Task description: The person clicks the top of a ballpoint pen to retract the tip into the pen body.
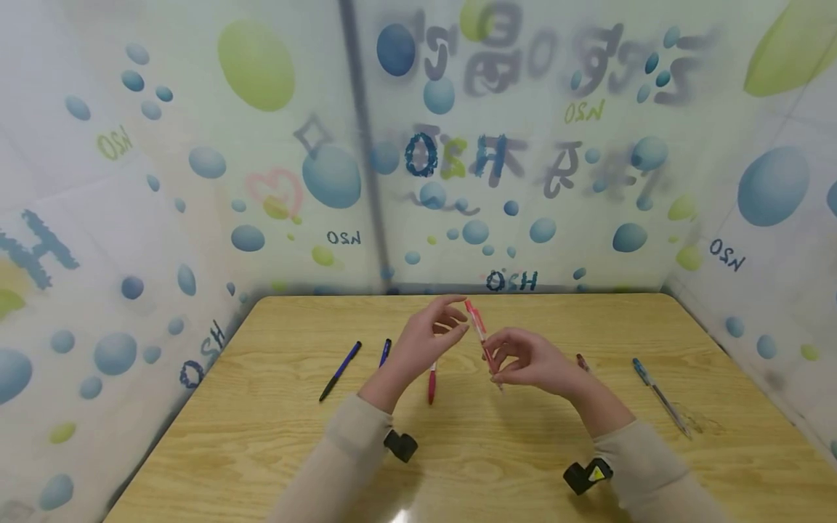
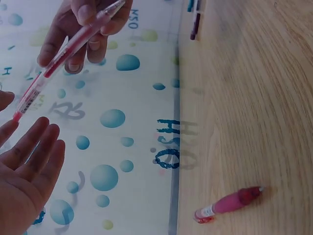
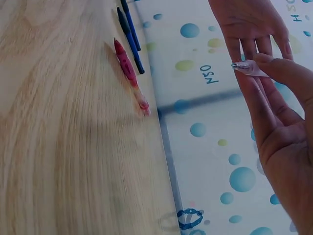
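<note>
A red pen with a clear barrel is held tilted above the table, its clip end up. My right hand pinches it low on the barrel, between thumb and fingers. My left hand is at the upper end, an index fingertip at the pen's top and the other fingers loosely bent. In the left wrist view the red pen runs between both hands. Its pointed metal tip shows in the right wrist view, beyond my right thumb. Below my left hand lies a pink-red pen, partly hidden.
On the left lie a blue pen with a dark grip and another blue pen, partly behind my left hand. A dark red pen is mostly hidden by my right arm. A teal-capped pen lies right. Patterned curtains surround the table.
</note>
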Demonstrator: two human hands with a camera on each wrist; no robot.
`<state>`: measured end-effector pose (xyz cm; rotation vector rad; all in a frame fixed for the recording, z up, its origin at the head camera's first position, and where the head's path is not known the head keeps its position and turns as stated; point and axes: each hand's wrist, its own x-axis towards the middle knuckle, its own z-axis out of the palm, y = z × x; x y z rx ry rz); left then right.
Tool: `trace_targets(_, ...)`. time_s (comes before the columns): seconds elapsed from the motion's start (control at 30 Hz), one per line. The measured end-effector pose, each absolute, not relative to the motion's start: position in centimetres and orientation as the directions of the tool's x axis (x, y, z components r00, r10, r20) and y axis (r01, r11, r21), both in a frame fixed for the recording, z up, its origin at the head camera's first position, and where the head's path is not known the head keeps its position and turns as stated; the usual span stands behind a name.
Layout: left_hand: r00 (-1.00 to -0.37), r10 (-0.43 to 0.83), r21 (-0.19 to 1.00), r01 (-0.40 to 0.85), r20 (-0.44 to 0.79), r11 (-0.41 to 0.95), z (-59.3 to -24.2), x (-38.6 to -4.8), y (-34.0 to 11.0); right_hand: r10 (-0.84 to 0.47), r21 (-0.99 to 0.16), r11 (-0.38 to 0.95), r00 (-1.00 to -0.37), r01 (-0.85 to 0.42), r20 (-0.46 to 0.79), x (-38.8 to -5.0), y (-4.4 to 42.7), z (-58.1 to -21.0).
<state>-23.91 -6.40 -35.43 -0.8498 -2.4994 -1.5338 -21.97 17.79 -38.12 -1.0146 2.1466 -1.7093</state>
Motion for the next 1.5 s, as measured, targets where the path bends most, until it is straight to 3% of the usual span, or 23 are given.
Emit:
trace_targets(0.83,-0.926,0.240,0.946,0.316,0.293,0.065,-31.9,-20.8,-4.7,-0.560,-0.908,-0.003,-0.752,-0.419,0.348,-21.0,15.1,-38.7)
trace_targets(1.13,-0.930,0.195,0.947,0.320,0.311,0.014,-31.4,-20.5,-4.8,-0.585,-0.914,-0.033,-0.734,-0.405,0.347,-20.8,14.9,-39.0)
trace_targets(1.5,-0.916,0.196,0.933,0.358,0.349,0.016,-31.1,-20.3,-4.8,-0.550,-0.923,-0.066,-0.758,-0.379,0.350,-20.6,14.3,-39.1)
